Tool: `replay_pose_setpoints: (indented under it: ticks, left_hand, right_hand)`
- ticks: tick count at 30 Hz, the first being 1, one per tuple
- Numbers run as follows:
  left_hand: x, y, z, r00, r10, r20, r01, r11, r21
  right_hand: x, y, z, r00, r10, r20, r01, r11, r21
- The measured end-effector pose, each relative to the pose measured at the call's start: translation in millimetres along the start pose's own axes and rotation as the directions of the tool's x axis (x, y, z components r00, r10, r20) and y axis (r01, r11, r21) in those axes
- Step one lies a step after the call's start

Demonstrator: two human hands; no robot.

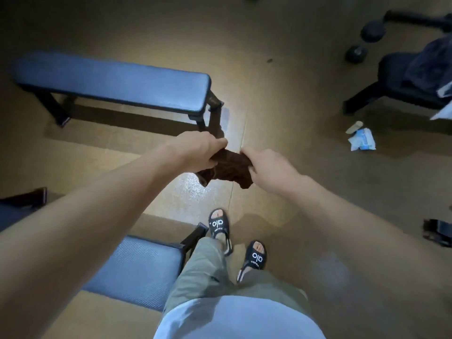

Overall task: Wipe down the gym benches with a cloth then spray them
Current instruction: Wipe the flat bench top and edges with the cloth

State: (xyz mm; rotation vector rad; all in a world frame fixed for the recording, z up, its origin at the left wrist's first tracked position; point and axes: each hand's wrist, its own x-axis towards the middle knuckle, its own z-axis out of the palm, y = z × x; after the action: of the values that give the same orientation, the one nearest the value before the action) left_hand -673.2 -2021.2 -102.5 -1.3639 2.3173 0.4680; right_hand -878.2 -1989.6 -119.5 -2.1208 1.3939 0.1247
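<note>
We hold a dark brown cloth (228, 168) up in the air with both hands, over the floor (281, 94). Our left hand (200, 151) is closed tight on one end of the cloth, and our right hand (267, 167) pinches the other end, so the cloth hangs bunched between them. It touches nothing but our hands. Just past the cloth stands a long blue bench (110, 79), and the cloth is near its closest end but not on it. A second blue bench (137, 267) sits on the near side of the cloth, by our left leg. Well off to the right of the cloth is a black bench (391, 77) with dark clothes (430, 62) piled on it, and some white rubbish (362, 138) lies on the floor near it. We think the job is at or near its start, because the cloth is not on any bench and we seem to be getting it ready. We cannot tell if a bench was wiped already. We see no spray bottle anywhere, so the spraying looks like it is left to do.
</note>
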Motion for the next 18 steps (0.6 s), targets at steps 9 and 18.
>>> replay_pose_setpoints:
  ticks: [9, 18]
  left_hand:
    - [66, -149, 19, 0.991, -0.081, -0.111, 0.087, 0.995, 0.053]
    - [159, -268, 23, 0.952, -0.257, -0.166, 0.250, 0.966, -0.064]
  right_hand:
    - [186, -18, -21, 0.996, -0.078, 0.049, 0.078, 0.997, -0.007]
    - [348, -18, -26, 0.998, -0.057, -0.021, 0.058, 0.997, 0.048]
